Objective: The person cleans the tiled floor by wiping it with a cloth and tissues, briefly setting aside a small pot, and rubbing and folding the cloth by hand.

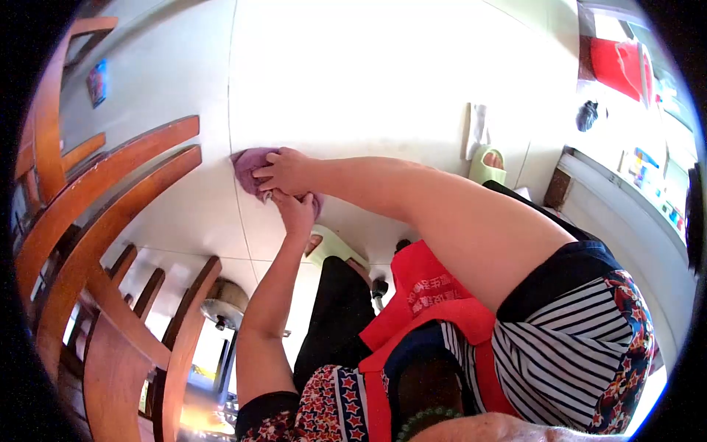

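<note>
Cloth (249, 167): muted purple, matte and soft-looking, bunched into a rumpled wad with shadowed folds; the hands hide its middle, and a smaller purple part shows beyond the left hand.
Place: on the pale tiled floor (177, 81), in front of the person, its left edge at a tile joint, apart from the wooden chair (151, 142).
Right hand (289, 172): on top of the cloth, fingers bent and slightly apart; whether it pinches fabric cannot be told.
Left hand (296, 212): against the cloth's near side, just beside the right hand, fingers partly hidden; its grip cannot be told.
Footwear: one green slipper (337, 248) near the cloth, the other (479, 171) farther right.
Apron (423, 295): red, with pale lettering.
</note>
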Motion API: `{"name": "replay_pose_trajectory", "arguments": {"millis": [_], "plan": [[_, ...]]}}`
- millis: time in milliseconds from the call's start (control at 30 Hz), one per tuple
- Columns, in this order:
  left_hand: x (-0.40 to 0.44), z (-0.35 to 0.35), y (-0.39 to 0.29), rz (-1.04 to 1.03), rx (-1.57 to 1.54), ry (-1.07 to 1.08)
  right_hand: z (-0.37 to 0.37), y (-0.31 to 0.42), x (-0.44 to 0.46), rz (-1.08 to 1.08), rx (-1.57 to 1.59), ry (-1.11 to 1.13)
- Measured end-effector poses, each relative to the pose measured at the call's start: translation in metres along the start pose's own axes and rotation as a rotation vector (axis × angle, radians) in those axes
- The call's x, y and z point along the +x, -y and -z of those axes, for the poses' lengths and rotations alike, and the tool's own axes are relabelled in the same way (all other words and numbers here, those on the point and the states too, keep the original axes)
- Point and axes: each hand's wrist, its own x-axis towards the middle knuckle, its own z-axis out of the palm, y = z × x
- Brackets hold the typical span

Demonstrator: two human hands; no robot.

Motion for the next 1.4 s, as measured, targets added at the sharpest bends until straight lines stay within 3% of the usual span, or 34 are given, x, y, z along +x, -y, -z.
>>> {"name": "replay_pose_trajectory", "arguments": {"millis": [133,333,567,667,733,800,867,900,933,1033,1067,1133,1167,1200,1233,1333,1367,1400], "plan": [[0.020,0.009,-0.031,-0.011,-0.090,0.010,0.013,-0.014,-0.007,-0.048,-0.036,0.012],[0.072,-0.016,-0.064,-0.284,-0.073,-0.070,0.042,-0.072,-0.037,-0.253,0.003,-0.014],[0.130,-0.047,-0.177,-0.398,-0.033,0.113,0.071,-0.157,-0.122,-0.601,0.015,-0.077],[0.132,-0.090,-0.230,-0.610,0.067,0.104,0.071,-0.190,-0.184,-0.696,-0.005,-0.047],[0.132,-0.126,-0.258,-0.568,0.012,0.164,0.069,-0.206,-0.226,-0.754,-0.022,-0.041],[0.122,-0.153,-0.285,-0.661,-0.013,0.169,0.064,-0.219,-0.265,-0.822,-0.010,-0.018],[0.123,-0.189,-0.296,-0.946,0.282,0.152,0.051,-0.229,-0.301,-0.857,-0.021,-0.029],[0.112,-0.192,-0.321,-0.972,0.436,0.205,0.042,-0.235,-0.324,-0.850,-0.079,-0.061],[0.115,-0.224,-0.324,-0.869,0.243,0.291,0.033,-0.240,-0.348,-0.879,-0.055,-0.060],[0.081,-0.248,-0.362,-0.820,0.171,0.398,0.008,-0.246,-0.413,-0.918,-0.046,-0.099],[0.075,-0.250,-0.377,-0.734,0.228,0.549,-0.024,-0.256,-0.430,-0.898,-0.081,-0.134],[0.068,-0.273,-0.387,-0.831,0.312,0.629,-0.060,-0.251,-0.464,-0.896,-0.092,-0.336],[0.065,-0.279,-0.394,-0.901,0.484,0.701,-0.070,-0.246,-0.478,-0.907,-0.067,-0.501],[0.064,-0.290,-0.397,-0.966,0.662,0.771,-0.072,-0.239,-0.486,-1.008,0.121,-0.455],[0.063,-0.300,-0.398,-0.632,0.381,0.895,-0.074,-0.230,-0.494,-1.120,0.292,-0.411],[0.042,-0.308,-0.387,-0.739,0.460,0.821,-0.043,-0.183,-0.501,-1.382,0.691,-0.434],[0.019,-0.257,-0.419,-0.955,0.554,0.814,-0.059,-0.179,-0.502,-1.406,0.722,-0.516],[0.007,-0.238,-0.428,-0.955,0.509,0.772,-0.100,-0.191,-0.504,-1.363,0.657,-0.589]]}}
